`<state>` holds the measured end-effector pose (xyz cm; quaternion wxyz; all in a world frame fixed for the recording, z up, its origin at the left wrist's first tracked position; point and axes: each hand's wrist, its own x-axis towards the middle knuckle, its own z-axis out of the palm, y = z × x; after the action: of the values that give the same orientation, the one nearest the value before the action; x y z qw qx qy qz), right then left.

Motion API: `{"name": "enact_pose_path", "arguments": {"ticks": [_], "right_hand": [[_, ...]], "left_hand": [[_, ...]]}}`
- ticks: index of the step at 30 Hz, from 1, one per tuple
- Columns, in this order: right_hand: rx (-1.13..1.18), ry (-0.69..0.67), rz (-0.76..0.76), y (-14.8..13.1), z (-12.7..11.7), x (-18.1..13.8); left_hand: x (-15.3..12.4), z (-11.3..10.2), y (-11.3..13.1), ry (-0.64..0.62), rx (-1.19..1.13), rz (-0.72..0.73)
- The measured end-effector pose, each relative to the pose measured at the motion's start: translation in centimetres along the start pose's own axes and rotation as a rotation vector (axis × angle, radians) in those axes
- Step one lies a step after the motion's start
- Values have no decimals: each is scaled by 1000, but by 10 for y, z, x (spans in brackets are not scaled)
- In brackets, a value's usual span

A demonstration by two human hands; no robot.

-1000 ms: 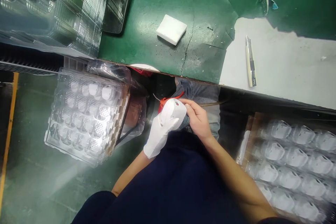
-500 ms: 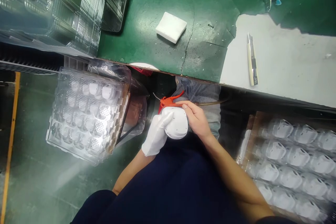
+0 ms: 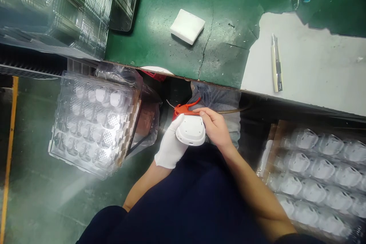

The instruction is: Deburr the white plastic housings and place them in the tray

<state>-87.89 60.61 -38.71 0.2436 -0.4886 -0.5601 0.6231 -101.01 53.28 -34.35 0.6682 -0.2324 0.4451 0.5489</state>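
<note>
In the head view my left hand (image 3: 170, 145), in a white knit glove, holds a white rounded plastic housing (image 3: 191, 131). Small holes dot its face, and a small slot shows on its near edge. My bare right hand (image 3: 215, 125) is closed round the handle of an orange air blow gun (image 3: 183, 109), just beyond the housing. Its thin metal nozzle points to the left, and a brownish hose runs off to the right. My right fingertips are close beside the housing; whether they touch it I cannot tell.
On the green bench (image 3: 160, 45) lie a white block (image 3: 188, 26), a black phone-like slab (image 3: 126, 4) and a utility knife (image 3: 276, 65). Stacked clear trays (image 3: 80, 15) stand at left. Below them sits a clear tray (image 3: 85, 122) with two white housings; another full tray (image 3: 320, 179) is at right.
My left hand has turned the housing, so its near edge with the slot now shows. The left thumb has moved off its face to the side. The blow gun has hardly moved.
</note>
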Motion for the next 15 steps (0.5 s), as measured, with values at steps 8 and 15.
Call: {"name": "enact_pose_path", "arguments": {"ticks": [8, 15], "right_hand": [[64, 54, 19, -6, 3, -5], [164, 67, 62, -10, 5, -10]], "left_hand": [[-4, 5, 3, -69, -45, 13], [-6, 4, 10, -46, -119, -5]]}}
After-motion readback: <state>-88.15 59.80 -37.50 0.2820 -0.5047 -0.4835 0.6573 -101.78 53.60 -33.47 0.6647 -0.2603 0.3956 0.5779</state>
